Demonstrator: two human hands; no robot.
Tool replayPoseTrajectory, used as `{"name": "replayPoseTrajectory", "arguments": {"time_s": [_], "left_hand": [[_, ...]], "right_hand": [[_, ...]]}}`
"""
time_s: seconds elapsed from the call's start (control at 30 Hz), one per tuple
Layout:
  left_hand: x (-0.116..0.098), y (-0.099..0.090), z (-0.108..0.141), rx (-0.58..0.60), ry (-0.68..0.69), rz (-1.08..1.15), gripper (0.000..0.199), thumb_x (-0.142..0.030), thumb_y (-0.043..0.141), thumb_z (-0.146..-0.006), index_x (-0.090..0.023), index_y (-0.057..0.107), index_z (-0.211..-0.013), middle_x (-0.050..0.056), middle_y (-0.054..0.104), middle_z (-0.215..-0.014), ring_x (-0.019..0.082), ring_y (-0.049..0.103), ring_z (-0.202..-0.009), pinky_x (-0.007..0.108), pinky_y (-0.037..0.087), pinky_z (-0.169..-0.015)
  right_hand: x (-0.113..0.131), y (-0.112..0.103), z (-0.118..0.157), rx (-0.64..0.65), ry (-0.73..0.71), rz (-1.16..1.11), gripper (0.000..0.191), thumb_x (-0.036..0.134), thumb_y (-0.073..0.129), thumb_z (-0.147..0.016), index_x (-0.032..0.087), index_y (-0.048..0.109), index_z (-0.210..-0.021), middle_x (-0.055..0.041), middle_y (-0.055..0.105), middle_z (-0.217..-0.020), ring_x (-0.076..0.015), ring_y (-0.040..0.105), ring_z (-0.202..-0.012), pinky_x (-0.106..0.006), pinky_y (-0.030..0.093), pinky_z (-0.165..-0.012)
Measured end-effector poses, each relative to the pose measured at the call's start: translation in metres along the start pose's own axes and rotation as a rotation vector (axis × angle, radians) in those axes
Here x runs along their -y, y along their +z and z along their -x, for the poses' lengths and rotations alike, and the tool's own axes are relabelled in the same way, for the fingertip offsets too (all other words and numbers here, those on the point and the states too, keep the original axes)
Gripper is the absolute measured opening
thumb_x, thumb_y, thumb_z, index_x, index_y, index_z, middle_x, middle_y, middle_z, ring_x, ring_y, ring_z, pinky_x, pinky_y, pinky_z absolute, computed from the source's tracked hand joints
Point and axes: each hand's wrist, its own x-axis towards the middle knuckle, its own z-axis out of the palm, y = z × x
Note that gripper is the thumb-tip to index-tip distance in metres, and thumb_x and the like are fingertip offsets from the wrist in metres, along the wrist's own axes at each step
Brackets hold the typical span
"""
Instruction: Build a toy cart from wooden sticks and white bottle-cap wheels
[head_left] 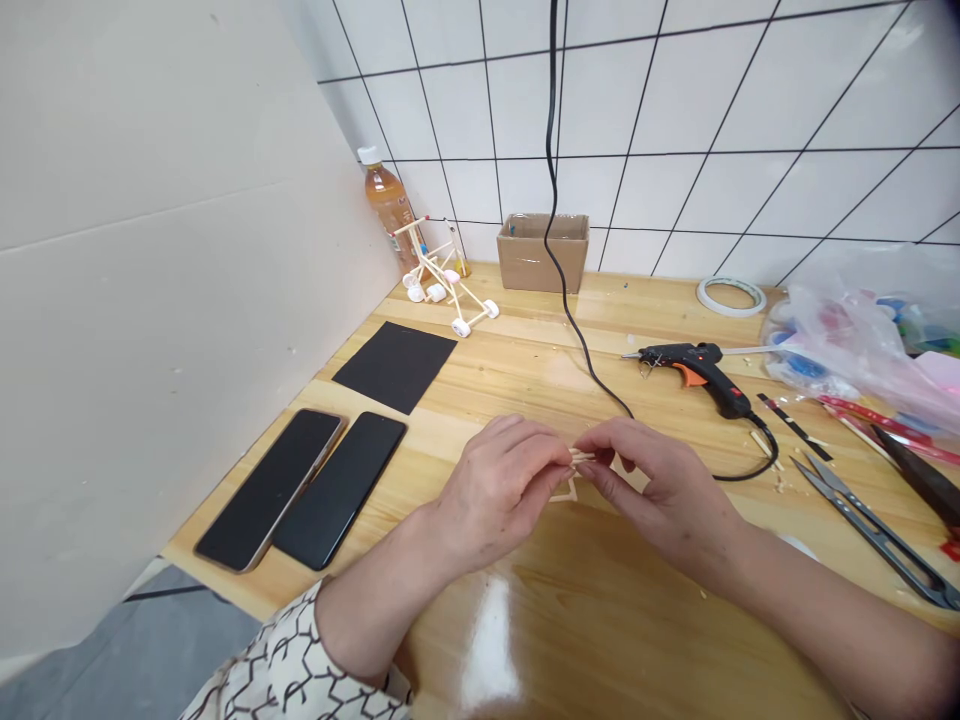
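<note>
Over the front middle of the wooden table, my left hand (502, 480) and my right hand (656, 485) meet fingertip to fingertip. Between them is a small frame of thin pale wooden sticks (573, 490), pinched at its upper edge by both thumbs and forefingers. Much of the frame is hidden behind my fingers. A black glue gun (697, 372) with an orange trigger lies on its side beyond my right hand. Its cord runs along the table to the right of my hand.
Two phones (341, 490) and a black square sheet (395, 366) lie left. Behind them stand a stick model with white wheels (439, 275) and a drink bottle (386, 200). A cardboard box (543, 255) is at the wall. At right are tape (731, 297), snips (877, 530) and plastic bags (862, 330).
</note>
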Motion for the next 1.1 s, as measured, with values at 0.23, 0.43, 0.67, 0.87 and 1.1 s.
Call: {"name": "replayPoseTrajectory", "arguments": {"time_s": [0.23,0.43,0.67,0.87,1.1], "left_hand": [[-0.0004,0.0006,0.0001,-0.015,-0.006,-0.005,0.009,-0.013,0.049,-0.084,-0.016,0.057,-0.086,0.004,0.066,-0.081,0.013,0.057,-0.072,0.027,0.046,-0.066],[0.0001,0.0021,0.0009,-0.020,-0.002,-0.003,0.008,-0.012,0.051,-0.084,-0.016,0.057,-0.086,0.004,0.066,-0.078,0.013,0.056,-0.070,0.027,0.046,-0.065],[-0.0002,0.0024,0.0009,-0.022,0.002,0.015,0.008,-0.009,0.054,-0.081,-0.015,0.057,-0.084,0.003,0.065,-0.080,0.012,0.055,-0.070,0.027,0.045,-0.066],[-0.0004,0.0018,0.0004,-0.023,0.002,0.022,0.008,-0.009,0.053,-0.082,-0.016,0.057,-0.085,0.004,0.066,-0.080,0.013,0.055,-0.071,0.027,0.045,-0.066],[0.0007,0.0030,0.0025,-0.023,-0.006,0.012,0.013,-0.012,0.053,-0.083,-0.016,0.057,-0.094,0.004,0.066,-0.083,0.013,0.057,-0.072,0.027,0.046,-0.067]], "right_hand": [[-0.0008,0.0001,0.0007,-0.010,-0.025,0.018,0.009,0.017,0.047,-0.085,0.020,0.056,-0.084,-0.0033,0.062,-0.074,-0.0147,0.057,-0.070,-0.027,0.047,-0.061],[-0.0024,-0.0013,0.0019,-0.016,-0.024,-0.010,0.009,0.015,0.050,-0.083,0.020,0.057,-0.086,-0.0027,0.062,-0.074,-0.0146,0.057,-0.069,-0.027,0.048,-0.062],[-0.0034,0.0013,0.0030,-0.024,-0.010,-0.016,0.010,0.014,0.049,-0.083,0.019,0.057,-0.086,-0.0032,0.062,-0.075,-0.0146,0.057,-0.070,-0.028,0.047,-0.062],[-0.0029,0.0022,0.0028,-0.039,-0.019,-0.027,0.010,0.013,0.049,-0.082,0.019,0.057,-0.085,-0.0026,0.062,-0.073,-0.0141,0.057,-0.069,-0.027,0.047,-0.062],[-0.0039,0.0029,0.0033,-0.043,-0.023,-0.025,0.009,0.014,0.049,-0.084,0.018,0.057,-0.085,-0.0020,0.061,-0.073,-0.0133,0.056,-0.068,-0.025,0.046,-0.062]]}}
